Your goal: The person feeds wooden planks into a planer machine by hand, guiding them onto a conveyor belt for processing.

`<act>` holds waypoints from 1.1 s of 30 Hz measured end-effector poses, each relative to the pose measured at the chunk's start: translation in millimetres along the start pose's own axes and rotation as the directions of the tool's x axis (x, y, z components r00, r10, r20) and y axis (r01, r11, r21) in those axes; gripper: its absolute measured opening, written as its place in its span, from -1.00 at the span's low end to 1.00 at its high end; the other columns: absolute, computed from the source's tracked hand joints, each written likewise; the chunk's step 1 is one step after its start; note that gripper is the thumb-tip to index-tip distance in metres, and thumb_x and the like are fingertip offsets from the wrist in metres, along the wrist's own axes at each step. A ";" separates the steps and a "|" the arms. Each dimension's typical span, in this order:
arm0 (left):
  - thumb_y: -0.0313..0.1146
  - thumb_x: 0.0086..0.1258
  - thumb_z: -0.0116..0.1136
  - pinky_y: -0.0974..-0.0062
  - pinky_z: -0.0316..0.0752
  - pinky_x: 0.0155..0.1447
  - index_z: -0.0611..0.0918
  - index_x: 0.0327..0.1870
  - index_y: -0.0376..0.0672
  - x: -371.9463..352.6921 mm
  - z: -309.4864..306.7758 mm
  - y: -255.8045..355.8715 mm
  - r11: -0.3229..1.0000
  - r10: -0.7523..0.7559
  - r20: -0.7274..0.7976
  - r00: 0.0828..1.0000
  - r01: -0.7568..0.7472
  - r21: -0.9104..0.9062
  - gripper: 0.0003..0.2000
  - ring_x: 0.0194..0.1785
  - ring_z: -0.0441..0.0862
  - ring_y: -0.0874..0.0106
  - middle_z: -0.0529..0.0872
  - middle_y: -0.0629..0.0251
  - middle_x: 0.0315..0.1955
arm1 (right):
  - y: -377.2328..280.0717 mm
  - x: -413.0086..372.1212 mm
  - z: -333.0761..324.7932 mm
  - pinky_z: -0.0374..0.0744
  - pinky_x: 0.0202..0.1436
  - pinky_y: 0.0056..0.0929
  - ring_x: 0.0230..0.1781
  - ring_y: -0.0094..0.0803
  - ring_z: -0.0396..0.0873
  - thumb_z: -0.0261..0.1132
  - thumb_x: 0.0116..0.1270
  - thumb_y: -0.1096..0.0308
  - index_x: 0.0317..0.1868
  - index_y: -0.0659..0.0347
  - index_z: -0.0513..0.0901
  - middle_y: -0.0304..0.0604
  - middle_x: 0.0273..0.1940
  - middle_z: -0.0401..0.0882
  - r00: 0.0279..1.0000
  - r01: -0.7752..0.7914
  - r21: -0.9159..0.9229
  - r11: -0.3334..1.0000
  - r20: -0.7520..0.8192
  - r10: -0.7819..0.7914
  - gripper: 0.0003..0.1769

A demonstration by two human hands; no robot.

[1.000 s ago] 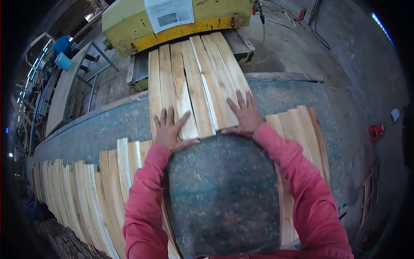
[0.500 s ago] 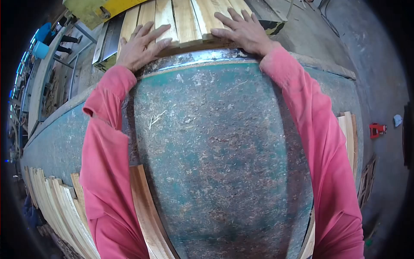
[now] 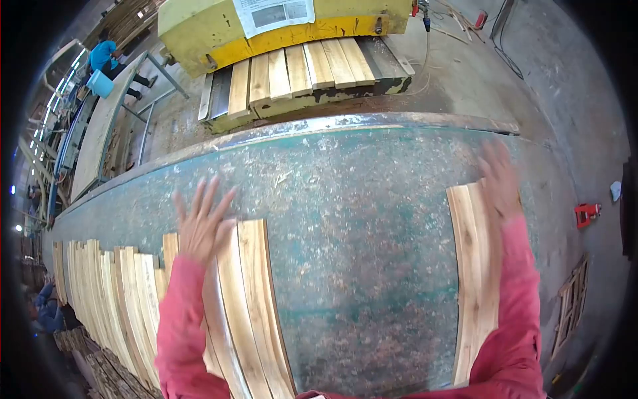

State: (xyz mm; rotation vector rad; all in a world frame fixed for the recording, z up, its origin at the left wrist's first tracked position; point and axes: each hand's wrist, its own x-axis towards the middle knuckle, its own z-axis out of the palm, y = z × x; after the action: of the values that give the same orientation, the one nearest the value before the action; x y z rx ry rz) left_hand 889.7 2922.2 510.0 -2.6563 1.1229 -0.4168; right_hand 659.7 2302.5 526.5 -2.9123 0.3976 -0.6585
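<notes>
Green tabletop (image 3: 359,219) and slats (image 3: 256,299) are being hovered over by left hand (image 3: 199,226) and right hand (image 3: 498,178), fingers spread, nothing gripped.

The scene is lit evenly by soft daylight, and small bright lights are seen at the far left edge. A pale glare is thrown along the far rim of the surface (image 3: 345,125). Shadows are faint. The left hand (image 3: 199,225) and right hand (image 3: 498,178) are smeared by blur. Straight lines are bent by the fisheye lens, and the corners are blacked out.
</notes>
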 end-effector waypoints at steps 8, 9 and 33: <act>0.18 0.62 -0.28 -0.27 -0.45 0.63 0.06 0.71 0.06 -398.2 -69.0 86.6 0.704 -0.609 0.527 0.593 0.710 0.015 -0.27 0.74 -0.24 0.07 -0.09 0.08 0.70 | 110.4 -361.7 -98.0 -0.08 0.70 -0.14 0.68 -0.05 0.02 0.14 0.54 -0.19 0.59 0.23 0.30 0.12 0.63 0.14 0.645 -0.764 0.138 0.630 0.153 0.748 -0.16; 0.15 0.62 -0.23 -0.26 -0.45 0.64 0.08 0.70 0.08 -387.0 -86.1 119.1 0.593 -0.649 0.577 0.496 0.805 -0.024 -0.30 0.74 -0.25 0.06 -0.09 0.09 0.70 | 100.3 -364.6 -94.3 -0.07 0.69 -0.14 0.68 -0.05 0.02 0.17 0.51 -0.20 0.59 0.23 0.29 0.09 0.62 0.16 0.641 -0.766 0.189 0.615 0.153 0.752 -0.13; 0.22 0.55 -0.05 -0.38 -0.44 0.59 0.22 0.66 0.09 -420.5 -102.8 161.2 0.793 -0.470 0.185 0.863 0.505 -0.340 -0.27 0.72 -0.15 -0.03 0.01 -0.03 0.67 | -289.2 -340.7 -73.7 -0.26 0.61 0.44 0.67 0.32 -0.17 0.29 0.21 -0.49 0.63 0.22 0.17 0.35 0.66 -0.25 0.931 -0.351 0.209 0.913 0.186 0.315 0.22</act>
State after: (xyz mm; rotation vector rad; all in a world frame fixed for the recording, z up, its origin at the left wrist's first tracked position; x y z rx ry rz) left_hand 467.5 3107.7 483.6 -3.2707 0.5013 -0.1637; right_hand 396.4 2670.5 507.7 -2.5550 0.7232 -0.4023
